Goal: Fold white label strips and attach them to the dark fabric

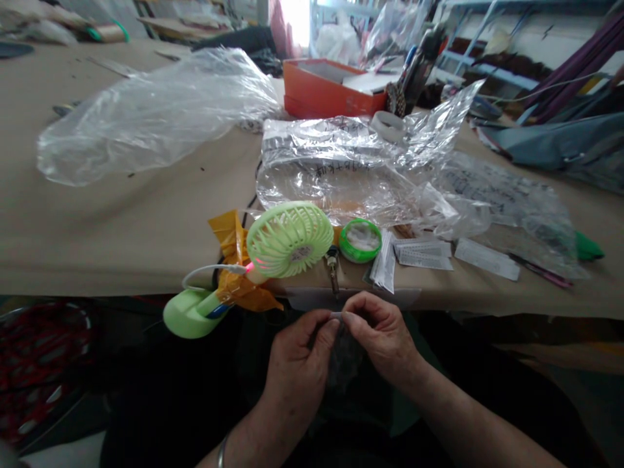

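Note:
My left hand (299, 357) and my right hand (385, 331) meet just off the table's near edge, thumbs and forefingers pinched. Between the fingertips is a small pale strip (337, 315), held by both hands; it is too small to tell its kind. Some dim, translucent material hangs below the fingers, its outline unclear. Pointing at the hands from the table edge is a slim metal-tipped tool (333, 270). Close behind it stands a round green tub (360, 240) with whitish contents. Printed white paper strips (423, 253) lie to its right.
A light-green fan (290, 239), bound with brown tape, juts over the edge at left. Clear plastic bags (160, 117) cover much of the brown table (195, 214). Farther back are an orange box (331, 97) and a tape roll (387, 125). A pen (541, 272) lies at right.

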{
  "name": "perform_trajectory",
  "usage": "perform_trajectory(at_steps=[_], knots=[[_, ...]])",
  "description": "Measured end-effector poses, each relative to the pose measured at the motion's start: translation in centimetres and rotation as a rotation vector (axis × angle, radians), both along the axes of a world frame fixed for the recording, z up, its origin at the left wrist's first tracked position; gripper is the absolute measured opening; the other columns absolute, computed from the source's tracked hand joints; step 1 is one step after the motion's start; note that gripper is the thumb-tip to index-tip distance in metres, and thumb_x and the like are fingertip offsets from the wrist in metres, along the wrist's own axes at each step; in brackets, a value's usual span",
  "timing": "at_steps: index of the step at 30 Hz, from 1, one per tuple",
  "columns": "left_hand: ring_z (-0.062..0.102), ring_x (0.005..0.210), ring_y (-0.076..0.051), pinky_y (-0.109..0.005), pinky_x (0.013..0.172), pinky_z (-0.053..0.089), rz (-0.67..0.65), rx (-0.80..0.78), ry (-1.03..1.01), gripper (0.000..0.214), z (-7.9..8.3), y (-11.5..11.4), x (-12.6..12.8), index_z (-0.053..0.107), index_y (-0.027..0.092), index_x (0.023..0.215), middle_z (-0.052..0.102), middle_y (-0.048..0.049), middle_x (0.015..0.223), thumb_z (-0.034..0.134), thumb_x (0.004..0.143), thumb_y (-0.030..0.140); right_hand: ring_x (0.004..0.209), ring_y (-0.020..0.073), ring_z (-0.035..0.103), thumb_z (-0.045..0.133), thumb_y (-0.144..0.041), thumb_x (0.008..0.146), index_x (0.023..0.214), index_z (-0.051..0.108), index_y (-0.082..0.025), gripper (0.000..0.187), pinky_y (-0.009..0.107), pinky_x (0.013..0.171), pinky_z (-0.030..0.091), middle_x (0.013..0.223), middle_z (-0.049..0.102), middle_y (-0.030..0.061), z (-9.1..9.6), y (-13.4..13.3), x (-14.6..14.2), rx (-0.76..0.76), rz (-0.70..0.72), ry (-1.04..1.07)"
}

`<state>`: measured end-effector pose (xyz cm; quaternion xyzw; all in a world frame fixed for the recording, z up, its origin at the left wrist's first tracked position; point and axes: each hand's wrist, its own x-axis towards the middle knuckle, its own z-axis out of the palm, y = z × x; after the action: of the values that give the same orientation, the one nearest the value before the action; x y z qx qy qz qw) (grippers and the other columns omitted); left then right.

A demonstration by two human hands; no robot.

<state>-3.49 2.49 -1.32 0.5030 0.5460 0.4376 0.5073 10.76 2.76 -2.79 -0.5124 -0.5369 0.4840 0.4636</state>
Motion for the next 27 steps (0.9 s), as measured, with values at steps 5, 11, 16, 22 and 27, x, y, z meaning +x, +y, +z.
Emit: perform_trajectory(at_steps=[5,11,16,22,27], knots=[[0.058,0.056,-0.012,-0.019,0.054,0.043,-0.026,0.144,0.143,0.01,-0.4,0.6,-0.1,0.069,0.02,0.073,0.066,0.0031,0.062,0.061,0.078,0.019,0.058,0.0087,0.045,0.056,-0.025,0.082,0.073,0.057,-0.017,0.012,0.02,0.056,0.039,0.062,0.051,-0.0039,0.1,0.0,-0.4,0.057,-0.012,-0.039],[0.058,0.054,-0.009,-0.017,0.054,0.043,-0.038,0.285,0.234,0.012,-0.4,0.8,-0.1,0.067,0.018,0.074,0.066,0.004,0.061,0.057,0.081,0.016,0.055,0.0083,0.046,0.054,-0.024,0.084,0.074,0.056,-0.017,0.012,0.02,0.054,0.039,0.061,0.051,-0.0041,0.3,0.0,-0.4,0.114,-0.017,-0.093],[0.059,0.055,-0.009,-0.016,0.054,0.043,-0.051,0.339,0.279,0.012,-0.3,0.9,-0.1,0.067,0.019,0.076,0.067,0.004,0.063,0.057,0.081,0.014,0.055,0.0076,0.046,0.054,-0.022,0.084,0.075,0.056,-0.017,0.01,0.019,0.054,0.039,0.062,0.052,-0.0046,0.3,0.3,-0.3,0.165,-0.033,-0.126],[0.059,0.054,-0.008,-0.014,0.054,0.042,-0.05,0.339,0.287,0.014,-0.4,1.0,-0.1,0.067,0.019,0.075,0.067,0.0051,0.062,0.056,0.081,0.012,0.057,0.0078,0.048,0.054,-0.021,0.084,0.076,0.057,-0.017,0.009,0.019,0.055,0.04,0.062,0.052,-0.0045,0.1,0.5,-0.2,0.196,-0.037,-0.149],[0.057,0.053,-0.007,-0.013,0.052,0.041,-0.048,0.313,0.265,0.014,-0.3,1.3,-0.1,0.066,0.019,0.073,0.065,0.006,0.059,0.056,0.081,0.013,0.057,0.0082,0.049,0.054,-0.022,0.084,0.076,0.057,-0.017,0.01,0.02,0.056,0.041,0.063,0.052,-0.0041,0.0,0.9,-0.2,0.194,-0.042,-0.138]])
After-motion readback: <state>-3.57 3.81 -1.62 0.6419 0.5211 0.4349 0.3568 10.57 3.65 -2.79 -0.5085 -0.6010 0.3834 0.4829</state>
